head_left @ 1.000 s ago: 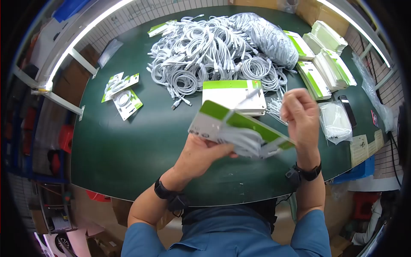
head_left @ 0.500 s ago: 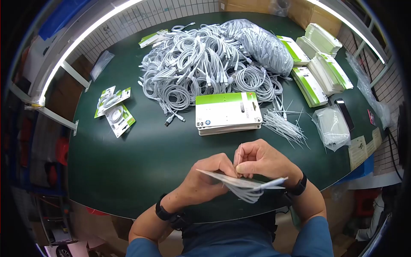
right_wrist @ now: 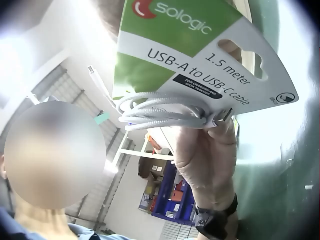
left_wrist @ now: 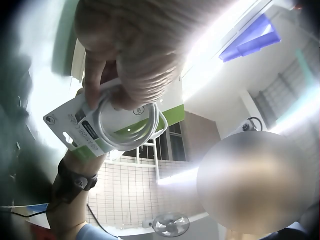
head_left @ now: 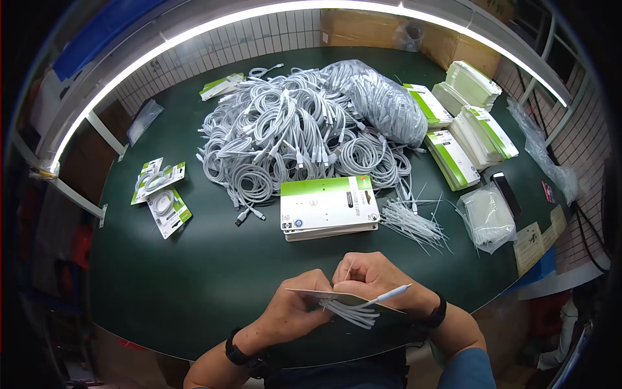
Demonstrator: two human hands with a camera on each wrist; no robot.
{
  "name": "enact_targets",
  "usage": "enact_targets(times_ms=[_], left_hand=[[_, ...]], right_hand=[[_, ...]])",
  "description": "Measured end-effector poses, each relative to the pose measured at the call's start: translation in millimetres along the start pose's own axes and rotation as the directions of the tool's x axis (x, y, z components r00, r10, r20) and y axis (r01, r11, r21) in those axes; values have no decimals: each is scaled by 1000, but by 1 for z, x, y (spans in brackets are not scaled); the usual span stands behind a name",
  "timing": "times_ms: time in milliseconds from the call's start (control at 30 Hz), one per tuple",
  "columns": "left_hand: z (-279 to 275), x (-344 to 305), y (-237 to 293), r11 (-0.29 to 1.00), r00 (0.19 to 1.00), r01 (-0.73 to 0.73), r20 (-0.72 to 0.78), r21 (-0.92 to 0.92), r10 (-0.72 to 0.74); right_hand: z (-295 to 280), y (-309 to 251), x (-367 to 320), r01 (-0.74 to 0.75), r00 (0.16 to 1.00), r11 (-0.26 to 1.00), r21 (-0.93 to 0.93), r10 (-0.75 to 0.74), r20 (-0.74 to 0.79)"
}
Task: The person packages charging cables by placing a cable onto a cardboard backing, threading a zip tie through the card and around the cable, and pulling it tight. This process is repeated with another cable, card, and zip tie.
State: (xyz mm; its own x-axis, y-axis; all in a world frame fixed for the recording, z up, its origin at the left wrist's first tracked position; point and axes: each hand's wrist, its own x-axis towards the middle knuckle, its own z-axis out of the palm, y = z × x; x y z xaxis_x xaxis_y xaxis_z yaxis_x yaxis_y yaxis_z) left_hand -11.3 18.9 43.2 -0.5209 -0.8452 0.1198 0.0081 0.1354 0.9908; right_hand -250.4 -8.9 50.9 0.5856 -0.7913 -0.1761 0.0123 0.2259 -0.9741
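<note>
My left hand (head_left: 295, 308) grips a white and green card (head_left: 353, 298) with a coiled white cable (head_left: 356, 316), held nearly edge-on above the table's front. Beside it, on the card's far side, my right hand (head_left: 372, 279) pinches a thin white strip (head_left: 349, 270); the fingertips are partly hidden. In the left wrist view, fingers and thumb of the left hand (left_wrist: 135, 50) lie on the card (left_wrist: 75, 120) over the cable coil (left_wrist: 130, 132). The right wrist view has the card's printed face (right_wrist: 185, 55) with the coil (right_wrist: 165, 110) across it and a USB plug (right_wrist: 223, 117).
Beyond the hands lies a card stack (head_left: 327, 207), with loose cable ties (head_left: 414, 223) to its right. Behind is a large heap of cables (head_left: 278, 129). Carded cables (head_left: 170, 212) lie left; more card stacks (head_left: 479, 136) and a bag of ties (head_left: 489, 217) lie right.
The right hand, earlier raised apart, has come down beside the left at the card. The card has turned from face-up to nearly edge-on and moved lower. The head view has shifted.
</note>
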Motion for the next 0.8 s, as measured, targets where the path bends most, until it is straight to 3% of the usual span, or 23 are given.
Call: enact_targets(times_ms=[200,300,500,533,567,633,733,800], left_hand=[[4,-3,-9,998,999,-43,-27,42,45],[4,-2,-3,1000,998,-16,-57,22,17],[8,-1,-1,999,983,35,-178,-28,-39],[6,0,4,995,975,87,-199,-43,-94],[5,0,7,987,962,151,-221,-61,-161],[8,-1,5,967,938,133,-286,-219,-194],[3,-2,-3,959,916,70,-363,-274,-171],[3,0,-1,937,894,20,-414,-349,-173]], right_hand=[[-2,3,3,0,1000,997,-80,1,10],[-2,-1,-1,41,998,998,40,-43,37],[-10,3,5,392,920,916,-89,-388,57],[-13,3,6,372,928,926,-69,-372,24],[-17,-2,5,235,972,972,-10,-236,-7],[-24,3,6,189,982,963,192,-183,-46],[-30,-10,3,234,970,869,436,-239,-44],[-30,-13,0,295,955,923,247,-285,-76]])
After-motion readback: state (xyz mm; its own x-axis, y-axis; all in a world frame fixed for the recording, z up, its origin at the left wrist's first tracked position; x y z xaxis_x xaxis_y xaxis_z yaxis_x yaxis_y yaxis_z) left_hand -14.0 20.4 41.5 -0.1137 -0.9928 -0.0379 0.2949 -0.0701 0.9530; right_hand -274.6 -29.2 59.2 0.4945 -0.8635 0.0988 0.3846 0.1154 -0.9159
